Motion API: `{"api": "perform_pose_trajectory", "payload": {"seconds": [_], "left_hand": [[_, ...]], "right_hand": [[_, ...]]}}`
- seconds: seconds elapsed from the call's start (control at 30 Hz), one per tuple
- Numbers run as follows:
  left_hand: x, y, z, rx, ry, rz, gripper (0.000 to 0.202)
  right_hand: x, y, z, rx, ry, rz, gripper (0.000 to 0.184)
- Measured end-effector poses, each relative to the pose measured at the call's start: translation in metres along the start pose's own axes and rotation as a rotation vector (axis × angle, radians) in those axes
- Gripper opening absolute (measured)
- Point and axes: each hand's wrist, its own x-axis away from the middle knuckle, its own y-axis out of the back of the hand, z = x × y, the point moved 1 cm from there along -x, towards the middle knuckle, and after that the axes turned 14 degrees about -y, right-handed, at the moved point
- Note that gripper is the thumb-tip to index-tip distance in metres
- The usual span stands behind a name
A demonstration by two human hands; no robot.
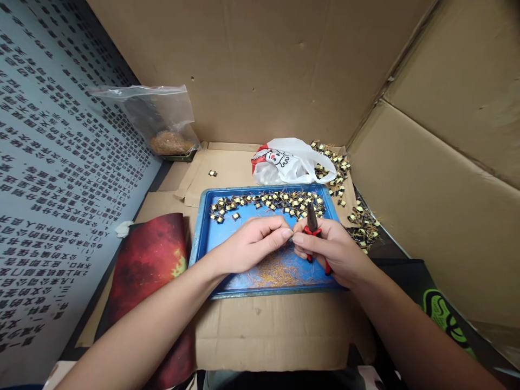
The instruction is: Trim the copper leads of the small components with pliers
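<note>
Both hands meet over the middle of the blue tray, fingertips almost touching. The left hand is curled, thumb and forefinger pinched at their tips on what seems to be one small component — it is nearly hidden between the fingers, so I cannot be sure of its shape. The right hand is closed around the red-handled pliers, whose dark nose points up and away from the person, towards the far edge of the tray; the handles run back through the palm. So the pinched piece lies just left of the pliers' nose and below it, held by the left hand, with the tool's long axis roughly crosswise to the left fingers. A row of yellow-and-black components lies along the tray's far side — beyond both hands — and a litter of fine wire clippings sits beneath them, on the near part of the tray.
</note>
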Motion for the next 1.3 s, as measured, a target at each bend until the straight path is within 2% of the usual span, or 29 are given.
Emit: {"api": "perform_pose_trajectory", "payload": {"seconds": [0.17,0.3,0.6,0.7,0.77,0.87,1.0,1.13,1.3], "left_hand": [[0.002,-0.002,0.002,0.107,0.012,-0.020,0.046],[0.003,-0.002,0.003,0.136,0.004,-0.017,0.044],[0.001,-0.002,0.000,-0.139,-0.097,0.014,0.044],[0.001,-0.002,0.001,-0.180,-0.116,0.029,0.047],[0.001,-0.002,0.002,-0.208,-0.127,0.032,0.048],[0.001,-0.002,0.002,-0.251,-0.136,0.043,0.048],[0.000,-0.002,0.001,-0.284,-0.137,0.101,0.048],[0.000,-0.002,0.000,-0.303,-0.154,0.110,0.046],[0.001,-0.003,0.000,-0.307,-0.136,0.118,0.047]], "right_hand": [[0.000,-0.002,-0.002,-0.052,0.033,0.018,0.038],[-0.001,-0.002,-0.003,-0.123,0.001,0.045,0.039],[0.001,0.000,0.001,-0.059,0.011,0.026,0.040],[0.002,0.002,0.001,-0.025,0.096,-0.010,0.038],[0.004,0.004,0.002,0.057,0.206,-0.094,0.040],[0.008,0.006,0.006,0.348,0.418,-0.254,0.031],[0.013,0.006,0.011,0.665,0.617,-0.314,0.017],[0.014,0.007,0.012,0.742,0.667,-0.333,0.013],[0.015,0.008,0.013,0.785,0.653,-0.314,0.013]]}}
